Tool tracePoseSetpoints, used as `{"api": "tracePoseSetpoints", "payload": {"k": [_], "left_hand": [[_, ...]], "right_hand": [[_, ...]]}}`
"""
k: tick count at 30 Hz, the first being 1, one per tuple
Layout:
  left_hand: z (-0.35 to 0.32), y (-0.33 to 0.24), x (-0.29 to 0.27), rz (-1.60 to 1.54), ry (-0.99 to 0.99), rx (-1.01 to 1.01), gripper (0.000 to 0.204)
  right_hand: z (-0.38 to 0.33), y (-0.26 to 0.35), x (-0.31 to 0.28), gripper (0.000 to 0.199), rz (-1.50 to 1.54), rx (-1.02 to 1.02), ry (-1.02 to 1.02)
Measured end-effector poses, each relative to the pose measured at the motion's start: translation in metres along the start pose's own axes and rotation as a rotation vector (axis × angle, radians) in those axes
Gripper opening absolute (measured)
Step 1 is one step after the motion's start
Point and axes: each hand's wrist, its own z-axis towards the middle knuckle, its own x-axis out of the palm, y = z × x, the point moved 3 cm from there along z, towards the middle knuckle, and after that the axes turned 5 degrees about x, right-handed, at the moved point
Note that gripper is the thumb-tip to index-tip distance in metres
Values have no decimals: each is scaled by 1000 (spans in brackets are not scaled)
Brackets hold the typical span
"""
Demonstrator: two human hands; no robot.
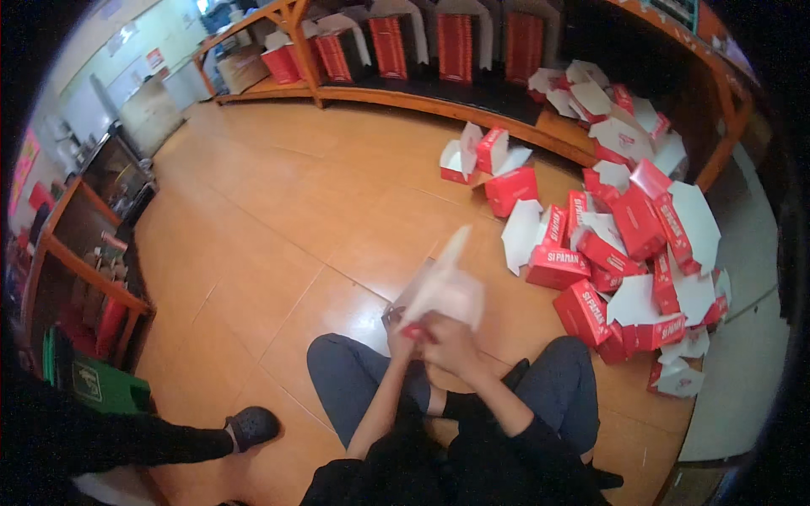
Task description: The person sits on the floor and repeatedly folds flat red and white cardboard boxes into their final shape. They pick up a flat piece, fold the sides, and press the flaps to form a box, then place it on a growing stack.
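Observation:
I sit cross-legged on an orange tiled floor. Both hands meet in front of my knees on a red and white cardboard box (443, 287), still partly flat and blurred by motion. My right hand (451, 341) grips its lower edge from the right. My left hand (401, 341) holds the same edge from the left, touching the right hand. A white flap of the box points up and away from me.
A heap of folded red and white boxes (629, 253) lies to my right. Red boxes (456, 46) stand in a row on a low wooden shelf (439, 105) beyond. Another person's leg and dark shoe (251, 426) reach in at lower left, near a green crate (101, 388).

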Motion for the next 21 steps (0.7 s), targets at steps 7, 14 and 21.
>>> {"api": "tracePoseSetpoints", "payload": {"k": [7, 14, 21], "left_hand": [[10, -8, 5, 819, 140, 191, 41], [12, -38, 13, 887, 164, 181, 46], [10, -49, 11, 463, 17, -74, 47]], "right_hand": [[46, -9, 76, 20, -150, -82, -3], [66, -37, 96, 23, -236, 110, 16], [66, -26, 112, 25, -244, 18, -11]]}}
